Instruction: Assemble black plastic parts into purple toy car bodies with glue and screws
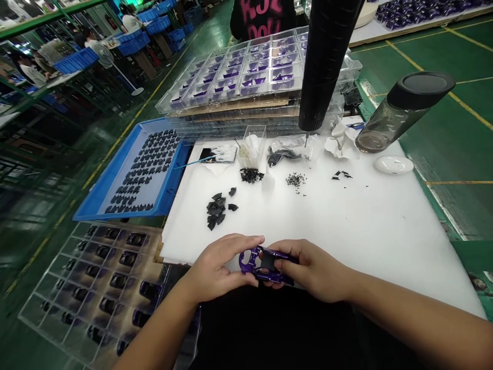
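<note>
Both hands hold a glossy purple toy car body [250,260] low over the front edge of the white work surface. My left hand [221,267] curves around its left end, with a finger along the far side and the thumb along the near side. My right hand [311,267] grips the right end, its thumb pressing on a black panel [268,260] set in the body. Fingers hide part of the body. Black curved plastic pieces [215,208] lie in a loose pile beyond my left hand. Tiny black screws [296,180] are scattered farther back.
A black electric screwdriver [327,61] hangs over the table. Behind stand stacked clear trays [246,72] of purple parts; a tilted-looking bottle [400,113] is at right. A blue bin [169,190] and a divided tray [88,288] of car bodies sit at left.
</note>
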Demonstrator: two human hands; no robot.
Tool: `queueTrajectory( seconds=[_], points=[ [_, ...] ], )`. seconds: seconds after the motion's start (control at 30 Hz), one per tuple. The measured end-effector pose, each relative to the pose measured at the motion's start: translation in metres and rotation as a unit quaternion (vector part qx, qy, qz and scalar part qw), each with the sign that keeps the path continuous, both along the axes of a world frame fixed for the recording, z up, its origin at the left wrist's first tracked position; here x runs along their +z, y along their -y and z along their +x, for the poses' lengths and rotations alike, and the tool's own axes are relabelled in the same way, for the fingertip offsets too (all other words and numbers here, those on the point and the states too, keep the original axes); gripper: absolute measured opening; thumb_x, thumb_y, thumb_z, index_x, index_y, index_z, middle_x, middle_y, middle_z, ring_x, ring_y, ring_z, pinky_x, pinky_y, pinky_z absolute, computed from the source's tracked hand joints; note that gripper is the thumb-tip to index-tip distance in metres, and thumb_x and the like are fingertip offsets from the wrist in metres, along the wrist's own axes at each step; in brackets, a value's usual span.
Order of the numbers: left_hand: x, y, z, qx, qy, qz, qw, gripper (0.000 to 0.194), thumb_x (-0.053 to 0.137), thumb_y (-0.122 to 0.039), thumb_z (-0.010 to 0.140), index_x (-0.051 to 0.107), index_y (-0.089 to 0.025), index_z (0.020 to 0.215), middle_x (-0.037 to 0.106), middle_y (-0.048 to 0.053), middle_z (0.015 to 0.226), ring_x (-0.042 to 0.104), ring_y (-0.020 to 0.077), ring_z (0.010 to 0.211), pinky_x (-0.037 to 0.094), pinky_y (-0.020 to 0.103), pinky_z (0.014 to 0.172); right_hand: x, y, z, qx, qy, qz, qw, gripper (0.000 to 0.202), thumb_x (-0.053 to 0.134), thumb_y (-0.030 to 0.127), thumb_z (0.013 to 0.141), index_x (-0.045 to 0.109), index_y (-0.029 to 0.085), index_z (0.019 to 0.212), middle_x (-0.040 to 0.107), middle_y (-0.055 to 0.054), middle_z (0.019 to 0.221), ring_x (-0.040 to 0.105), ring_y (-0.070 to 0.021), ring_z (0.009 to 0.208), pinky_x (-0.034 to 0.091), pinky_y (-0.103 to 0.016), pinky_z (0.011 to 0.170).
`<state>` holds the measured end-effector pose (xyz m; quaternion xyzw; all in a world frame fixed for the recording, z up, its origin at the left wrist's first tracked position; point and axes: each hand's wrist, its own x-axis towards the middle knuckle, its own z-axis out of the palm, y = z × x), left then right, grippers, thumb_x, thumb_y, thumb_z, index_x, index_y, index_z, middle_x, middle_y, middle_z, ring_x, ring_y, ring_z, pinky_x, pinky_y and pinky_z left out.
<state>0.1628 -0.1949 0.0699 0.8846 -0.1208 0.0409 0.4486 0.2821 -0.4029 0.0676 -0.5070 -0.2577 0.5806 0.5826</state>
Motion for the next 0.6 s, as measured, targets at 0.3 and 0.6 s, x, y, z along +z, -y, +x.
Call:
queueTrajectory(
  seconds=[0.3, 0.6],
  points=[
    [0.0, 0.004, 0.0, 0.018, -0.022, 0.005, 1.0, 0.074, 0.08, -0.037, 0.071, 0.048, -0.031, 0.137, 0.064, 0.005, 0.128, 0.063, 0.0209, 0.114, 0.05, 0.03, 0.098, -0.005, 0.0, -0.003, -0.018, -0.064, -0.045, 0.997, 0.021, 0.06, 0.031, 0.089, 0.067, 0.012, 0.096, 0.073, -0.007, 0.079, 0.069, -0.0168, 0.072, 0.056, -0.032, 0.073],
    [0.006, 0.011, 0.003, 0.001, -0.016, 0.004, 1.0, 0.073, 0.079, -0.035, 0.073, 0.046, -0.031, 0.139, 0.064, 0.006, 0.13, 0.063, 0.0221, 0.115, 0.051, 0.033, 0.099, 0.0, 0.0, -0.008, -0.07, -0.013, -0.047, 0.996, 0.027, 0.063, 0.041, 0.086, 0.066, 0.015, 0.079, 0.069, -0.003, 0.068, 0.066, -0.0158, 0.062, 0.055, -0.03, 0.064]
  ],
)
